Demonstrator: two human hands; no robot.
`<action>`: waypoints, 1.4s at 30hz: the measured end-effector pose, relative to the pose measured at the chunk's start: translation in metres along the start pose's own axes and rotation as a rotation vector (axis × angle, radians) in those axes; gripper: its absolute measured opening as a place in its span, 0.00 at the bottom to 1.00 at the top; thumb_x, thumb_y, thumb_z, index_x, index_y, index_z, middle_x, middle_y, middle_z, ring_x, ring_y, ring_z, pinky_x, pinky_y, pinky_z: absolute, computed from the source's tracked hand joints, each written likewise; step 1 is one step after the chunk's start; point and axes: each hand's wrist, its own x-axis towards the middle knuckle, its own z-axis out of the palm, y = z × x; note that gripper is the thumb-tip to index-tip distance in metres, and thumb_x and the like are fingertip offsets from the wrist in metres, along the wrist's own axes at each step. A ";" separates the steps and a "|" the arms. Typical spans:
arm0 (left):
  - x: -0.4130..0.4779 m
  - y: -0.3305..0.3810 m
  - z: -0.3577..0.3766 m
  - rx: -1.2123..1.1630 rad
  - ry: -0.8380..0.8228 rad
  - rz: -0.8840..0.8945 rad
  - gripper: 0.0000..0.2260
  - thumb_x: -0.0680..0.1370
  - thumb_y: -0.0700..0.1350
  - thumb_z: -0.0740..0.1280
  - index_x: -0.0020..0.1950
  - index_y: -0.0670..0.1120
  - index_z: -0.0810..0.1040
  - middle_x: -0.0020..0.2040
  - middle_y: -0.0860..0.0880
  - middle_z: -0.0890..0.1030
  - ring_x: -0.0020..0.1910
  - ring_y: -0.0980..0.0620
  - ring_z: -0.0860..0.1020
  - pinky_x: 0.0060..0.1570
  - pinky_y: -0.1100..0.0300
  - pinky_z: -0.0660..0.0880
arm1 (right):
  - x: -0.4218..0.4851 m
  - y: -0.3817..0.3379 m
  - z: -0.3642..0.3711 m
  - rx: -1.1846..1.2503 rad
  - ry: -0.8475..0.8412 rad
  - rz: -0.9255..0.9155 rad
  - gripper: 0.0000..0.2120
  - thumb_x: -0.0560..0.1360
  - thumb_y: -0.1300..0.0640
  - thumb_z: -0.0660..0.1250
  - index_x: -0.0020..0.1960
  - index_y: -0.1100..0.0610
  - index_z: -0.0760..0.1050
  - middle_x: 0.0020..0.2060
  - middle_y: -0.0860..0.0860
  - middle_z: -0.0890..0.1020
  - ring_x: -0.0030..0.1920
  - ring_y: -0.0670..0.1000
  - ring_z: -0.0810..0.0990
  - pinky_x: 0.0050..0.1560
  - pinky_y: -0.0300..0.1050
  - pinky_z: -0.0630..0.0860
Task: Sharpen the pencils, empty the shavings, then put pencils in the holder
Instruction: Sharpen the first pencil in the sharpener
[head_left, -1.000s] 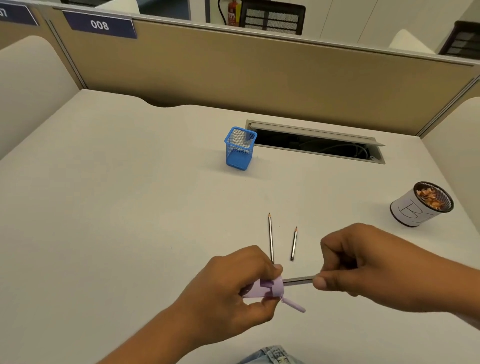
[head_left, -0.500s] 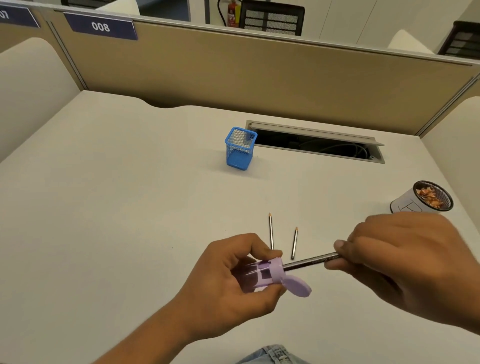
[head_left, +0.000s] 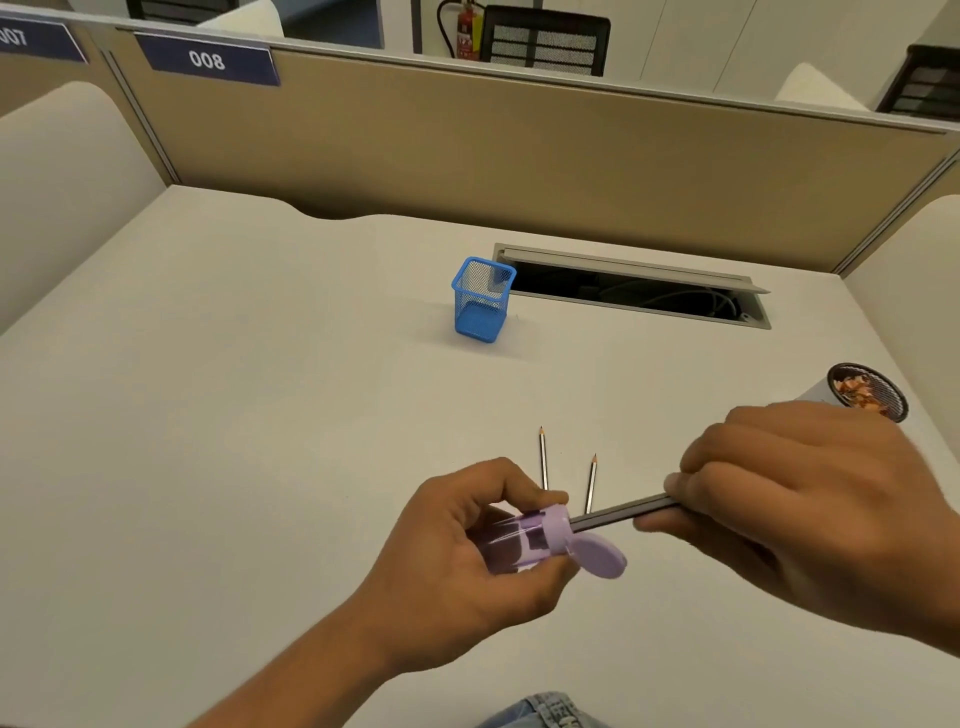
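Left hand (head_left: 467, 545) grips the purple sharpener (head_left: 524, 540) above the table's near edge; right hand (head_left: 795, 499) pinches the inserted pencil (head_left: 618, 517). Advisable: keep pencil axial, twist with light pressure.

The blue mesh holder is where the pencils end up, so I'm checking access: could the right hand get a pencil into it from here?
Probably yes: the blue mesh holder stands upright, open-topped, with bare desk between it and the right hand.
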 end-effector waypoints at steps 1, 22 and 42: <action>0.000 0.000 0.000 0.018 0.014 0.026 0.09 0.66 0.49 0.77 0.44 0.55 0.81 0.40 0.59 0.84 0.33 0.56 0.78 0.34 0.65 0.75 | 0.001 -0.001 0.001 -0.022 0.002 -0.016 0.17 0.78 0.49 0.68 0.35 0.59 0.79 0.29 0.53 0.80 0.24 0.58 0.74 0.22 0.48 0.71; 0.003 0.006 0.000 -0.116 -0.025 -0.051 0.08 0.66 0.48 0.77 0.42 0.52 0.83 0.39 0.57 0.85 0.36 0.55 0.80 0.40 0.65 0.78 | 0.007 0.011 -0.014 -0.106 0.068 -0.096 0.08 0.75 0.55 0.73 0.46 0.60 0.85 0.36 0.54 0.84 0.30 0.59 0.78 0.28 0.50 0.75; 0.004 0.010 -0.010 -0.100 -0.069 -0.129 0.09 0.70 0.35 0.78 0.40 0.47 0.82 0.39 0.57 0.86 0.31 0.59 0.80 0.34 0.70 0.75 | 0.008 0.002 -0.009 0.069 -0.082 0.072 0.10 0.76 0.47 0.70 0.43 0.53 0.82 0.34 0.47 0.83 0.33 0.54 0.80 0.27 0.49 0.76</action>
